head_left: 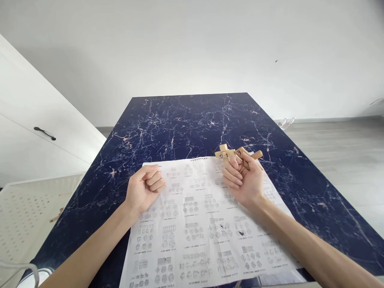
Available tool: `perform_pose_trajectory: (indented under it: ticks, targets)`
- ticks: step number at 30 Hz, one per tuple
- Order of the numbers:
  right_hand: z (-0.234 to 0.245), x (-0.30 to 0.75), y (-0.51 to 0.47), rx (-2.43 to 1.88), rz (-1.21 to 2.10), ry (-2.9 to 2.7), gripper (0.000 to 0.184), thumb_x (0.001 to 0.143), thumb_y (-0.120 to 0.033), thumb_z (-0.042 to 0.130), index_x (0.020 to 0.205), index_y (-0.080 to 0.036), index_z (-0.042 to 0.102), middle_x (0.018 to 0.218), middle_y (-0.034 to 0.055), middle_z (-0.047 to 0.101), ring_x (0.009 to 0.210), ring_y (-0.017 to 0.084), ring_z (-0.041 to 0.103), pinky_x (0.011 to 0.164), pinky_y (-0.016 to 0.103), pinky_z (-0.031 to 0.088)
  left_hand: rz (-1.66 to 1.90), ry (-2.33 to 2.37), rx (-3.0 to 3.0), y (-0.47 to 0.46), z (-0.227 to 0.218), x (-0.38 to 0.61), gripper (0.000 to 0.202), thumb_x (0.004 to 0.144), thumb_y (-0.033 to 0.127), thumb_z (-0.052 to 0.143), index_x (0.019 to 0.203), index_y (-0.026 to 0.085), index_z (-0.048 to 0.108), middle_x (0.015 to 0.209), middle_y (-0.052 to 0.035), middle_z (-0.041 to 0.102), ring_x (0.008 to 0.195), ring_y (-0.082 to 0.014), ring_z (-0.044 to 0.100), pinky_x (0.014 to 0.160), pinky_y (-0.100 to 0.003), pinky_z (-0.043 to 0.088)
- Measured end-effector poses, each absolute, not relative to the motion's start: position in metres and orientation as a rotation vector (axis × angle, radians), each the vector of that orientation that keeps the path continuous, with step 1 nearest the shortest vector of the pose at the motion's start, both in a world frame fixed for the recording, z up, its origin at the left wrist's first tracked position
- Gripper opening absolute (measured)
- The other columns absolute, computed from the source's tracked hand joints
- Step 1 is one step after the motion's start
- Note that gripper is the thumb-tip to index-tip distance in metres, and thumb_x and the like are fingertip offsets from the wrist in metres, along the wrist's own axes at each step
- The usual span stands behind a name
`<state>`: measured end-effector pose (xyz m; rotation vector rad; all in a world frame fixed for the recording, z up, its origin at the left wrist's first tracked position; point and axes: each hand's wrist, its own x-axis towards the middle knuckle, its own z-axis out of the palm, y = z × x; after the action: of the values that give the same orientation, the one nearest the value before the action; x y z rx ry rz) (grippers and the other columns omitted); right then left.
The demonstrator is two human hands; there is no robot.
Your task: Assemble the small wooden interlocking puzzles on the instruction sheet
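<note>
My left hand (147, 186) is closed in a fist at the upper left edge of a printed paper sheet (192, 216), with nothing visible between its fingers. Near the sheet's top right, my right hand (244, 180) has its fingers curled, the thumb and forefinger around a notched wooden puzzle piece (241, 152) that bears a black mark. Part of this piece is hidden behind the fingers. Just left of it lie light wooden pieces set crosswise (222, 153), also marked in black. Another wooden stick (258, 155) pokes out to the right beyond my thumb.
The sheet, covered in rows of small diagrams, lies on a dark blue marbled table (186, 124). A white perforated surface (27, 204) is at the left, below a white cabinet with a black handle (45, 133). A clear bottle (286, 123) lies by the wall.
</note>
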<state>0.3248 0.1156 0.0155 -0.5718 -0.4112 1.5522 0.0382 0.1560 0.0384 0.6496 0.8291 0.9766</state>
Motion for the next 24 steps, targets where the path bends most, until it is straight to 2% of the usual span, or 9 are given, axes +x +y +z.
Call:
perform_pose_trajectory:
  ticks: [5, 10, 13, 17, 21, 23, 24]
  targets:
    - [0.016, 0.317, 0.112, -0.636, 1.527, -0.582, 0.042, 0.101, -0.045, 0.064, 0.067, -0.022, 0.055, 0.051, -0.0074, 0.031, 0.042, 0.008, 0.019, 0.039, 0.021, 0.022, 0.971, 0.842, 0.669, 0.156, 0.039, 0.039, 0.062, 0.086, 0.026, 0.069, 0.063, 0.022, 0.012, 0.056, 0.0085, 0.009, 0.047, -0.0082, 0.007, 0.043, -0.026, 0.025]
    - [0.015, 0.31, 0.102, -0.764, 1.592, -0.97, 0.048, 0.105, -0.05, 0.061, 0.066, -0.022, 0.054, 0.053, -0.0071, 0.035, 0.045, 0.009, 0.02, 0.042, 0.025, 0.018, 0.913, 0.832, 0.867, 0.153, 0.041, 0.044, 0.064, 0.087, 0.031, 0.072, 0.062, 0.022, 0.013, 0.056, 0.0087, 0.01, 0.049, -0.0075, 0.009, 0.047, -0.028, 0.021]
    - [0.013, 0.306, 0.093, -0.821, 1.69, -1.238, 0.047, 0.107, -0.044, 0.058, 0.065, -0.023, 0.049, 0.057, -0.0061, 0.038, 0.049, 0.01, 0.024, 0.046, 0.026, 0.021, 0.857, 0.838, 1.094, 0.149, 0.039, 0.047, 0.063, 0.091, 0.04, 0.072, 0.062, 0.022, 0.019, 0.057, 0.0085, 0.014, 0.05, -0.0078, 0.012, 0.05, -0.029, 0.018]
    - [0.012, 0.302, 0.086, -0.834, 1.653, -1.519, 0.026, 0.103, -0.03, 0.057, 0.078, -0.023, 0.054, 0.069, -0.003, 0.046, 0.058, 0.013, 0.034, 0.05, 0.026, 0.026, 0.792, 0.916, 1.415, 0.139, 0.038, 0.053, 0.053, 0.099, 0.049, 0.067, 0.065, 0.021, 0.038, 0.062, 0.006, 0.028, 0.055, -0.0107, 0.021, 0.054, -0.029, 0.02]
    - [0.014, 0.299, 0.086, -0.841, 1.454, -1.771, 0.023, 0.103, -0.025, 0.051, 0.08, -0.023, 0.053, 0.074, -0.0011, 0.047, 0.064, 0.016, 0.039, 0.056, 0.028, 0.031, 0.763, 0.943, 1.641, 0.127, 0.037, 0.059, 0.035, 0.102, 0.051, 0.065, 0.085, 0.021, 0.059, 0.076, 0.0007, 0.049, 0.067, -0.0148, 0.044, 0.063, -0.028, 0.036]
    - [0.016, 0.297, 0.087, -0.834, 1.365, -1.871, 0.025, 0.104, -0.025, 0.049, 0.079, -0.023, 0.051, 0.074, -0.0011, 0.046, 0.065, 0.016, 0.04, 0.059, 0.03, 0.032, 0.753, 0.882, 1.707, 0.123, 0.036, 0.061, 0.034, 0.101, 0.056, 0.067, 0.106, 0.023, 0.066, 0.094, -0.0047, 0.062, 0.082, -0.0194, 0.055, 0.076, -0.032, 0.046]
    - [0.017, 0.297, 0.088, -0.821, 1.326, -1.924, 0.027, 0.104, -0.024, 0.047, 0.077, -0.023, 0.049, 0.073, -0.0013, 0.046, 0.065, 0.016, 0.039, 0.06, 0.03, 0.032, 0.746, 0.845, 1.725, 0.122, 0.035, 0.061, 0.041, 0.099, 0.06, 0.068, 0.119, 0.024, 0.067, 0.108, -0.0081, 0.066, 0.092, -0.0225, 0.059, 0.086, -0.036, 0.049]
